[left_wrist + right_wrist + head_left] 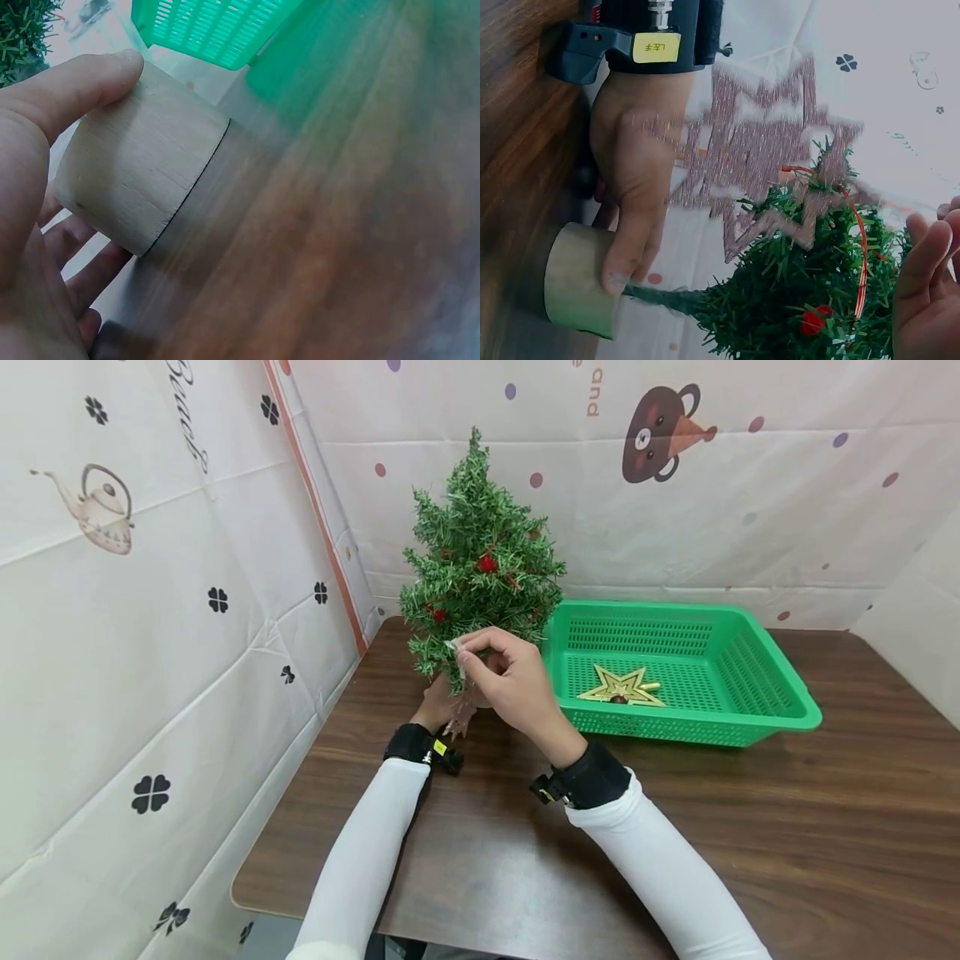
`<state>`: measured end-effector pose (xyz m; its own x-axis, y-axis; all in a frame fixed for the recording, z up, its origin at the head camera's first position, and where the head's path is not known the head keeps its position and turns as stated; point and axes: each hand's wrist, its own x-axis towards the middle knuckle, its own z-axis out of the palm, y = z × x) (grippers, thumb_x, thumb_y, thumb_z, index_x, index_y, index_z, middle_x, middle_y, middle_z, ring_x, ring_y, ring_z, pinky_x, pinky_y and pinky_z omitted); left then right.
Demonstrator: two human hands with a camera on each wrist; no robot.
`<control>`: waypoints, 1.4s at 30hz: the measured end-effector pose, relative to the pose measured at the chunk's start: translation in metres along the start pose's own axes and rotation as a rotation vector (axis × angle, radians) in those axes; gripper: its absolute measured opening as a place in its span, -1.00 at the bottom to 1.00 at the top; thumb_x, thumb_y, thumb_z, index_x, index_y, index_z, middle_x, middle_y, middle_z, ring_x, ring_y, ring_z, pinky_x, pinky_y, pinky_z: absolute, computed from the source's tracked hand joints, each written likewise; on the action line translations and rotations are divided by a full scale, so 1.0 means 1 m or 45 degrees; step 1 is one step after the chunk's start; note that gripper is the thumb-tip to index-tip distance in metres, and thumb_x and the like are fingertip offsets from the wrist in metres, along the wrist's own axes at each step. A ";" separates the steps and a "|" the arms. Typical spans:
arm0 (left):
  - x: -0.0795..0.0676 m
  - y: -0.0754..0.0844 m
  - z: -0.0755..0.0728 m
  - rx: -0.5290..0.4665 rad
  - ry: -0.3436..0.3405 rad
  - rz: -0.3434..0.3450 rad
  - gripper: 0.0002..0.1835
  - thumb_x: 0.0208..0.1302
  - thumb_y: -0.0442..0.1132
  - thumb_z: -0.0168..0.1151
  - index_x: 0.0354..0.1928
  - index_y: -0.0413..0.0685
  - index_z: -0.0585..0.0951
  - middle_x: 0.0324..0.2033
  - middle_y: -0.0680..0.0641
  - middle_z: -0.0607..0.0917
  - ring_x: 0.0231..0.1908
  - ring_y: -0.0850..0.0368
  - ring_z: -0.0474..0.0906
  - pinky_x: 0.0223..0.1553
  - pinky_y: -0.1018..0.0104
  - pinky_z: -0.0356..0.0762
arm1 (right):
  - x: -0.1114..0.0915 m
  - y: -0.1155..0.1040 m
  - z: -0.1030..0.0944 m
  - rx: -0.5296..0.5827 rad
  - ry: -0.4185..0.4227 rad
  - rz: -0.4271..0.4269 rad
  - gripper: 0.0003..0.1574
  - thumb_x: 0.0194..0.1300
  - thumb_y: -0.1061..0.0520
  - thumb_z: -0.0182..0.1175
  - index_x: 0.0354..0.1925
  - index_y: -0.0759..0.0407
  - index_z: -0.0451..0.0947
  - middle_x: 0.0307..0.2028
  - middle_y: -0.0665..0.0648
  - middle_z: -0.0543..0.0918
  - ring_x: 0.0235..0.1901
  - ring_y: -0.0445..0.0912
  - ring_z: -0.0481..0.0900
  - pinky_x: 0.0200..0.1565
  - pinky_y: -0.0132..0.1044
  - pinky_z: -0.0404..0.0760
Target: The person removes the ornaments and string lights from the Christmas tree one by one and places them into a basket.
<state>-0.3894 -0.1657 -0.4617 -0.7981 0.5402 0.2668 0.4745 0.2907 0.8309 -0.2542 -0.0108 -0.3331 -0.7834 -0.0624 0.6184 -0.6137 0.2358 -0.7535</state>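
A small artificial Christmas tree [480,527] with red decorations stands on the table in the head view. My left hand [437,706] grips its round wooden base [142,157], thumb on one side and fingers curled round the other. In front of the lower branches, my right hand [517,681] pinches a pale strip [455,646] between thumb and fingertips. From it hangs a glittery pinkish snowflake ornament [761,150], overlapping the tree and my left wrist in the right wrist view. A red cord [861,247] shows against the branches there.
Right of the tree sits a green plastic basket [750,722]. Inside lie a gold star [621,683] and a small brown ball [618,699]. The brown wood-grain table [495,860] meets printed white sheets [247,552] at the left and back.
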 end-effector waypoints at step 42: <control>0.003 0.003 -0.003 0.065 -0.091 -0.269 -0.17 0.40 0.07 0.20 0.62 0.16 0.10 0.59 -0.14 0.12 0.59 -0.27 -0.10 0.46 -0.50 -0.51 | 0.009 -0.032 -0.140 -0.097 0.461 0.042 -0.81 0.40 0.10 0.33 -0.17 0.20 0.77 -0.26 0.01 0.77 -0.62 -0.13 0.56 -0.59 -0.38 0.50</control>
<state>-0.3912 -0.1658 -0.4574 -0.8544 0.5170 0.0524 0.3190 0.4422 0.8383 -0.2283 0.1165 -0.2723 -0.7086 0.2901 0.6432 -0.5689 0.3044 -0.7640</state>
